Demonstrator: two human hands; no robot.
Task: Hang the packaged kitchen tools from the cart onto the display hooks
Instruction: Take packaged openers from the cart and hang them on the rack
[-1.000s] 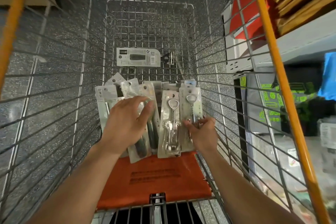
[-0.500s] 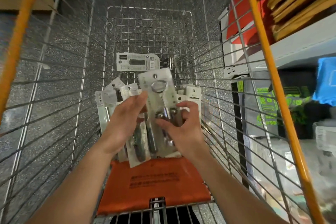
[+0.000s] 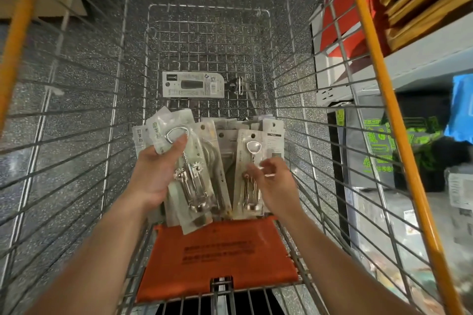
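Peering into the cart (image 3: 384,84), we see the left hand (image 3: 153,176) gripping a packaged corkscrew (image 3: 192,186) just beyond the orange flap (image 3: 217,256), and the right hand (image 3: 276,186) curling over a second corkscrew pack (image 3: 249,194) beside it, hold unclear.

Corkscrew pack (image 3: 192,181) now in left hand (image 3: 153,176), right hand (image 3: 273,184) reaching next pack (image 3: 249,151)
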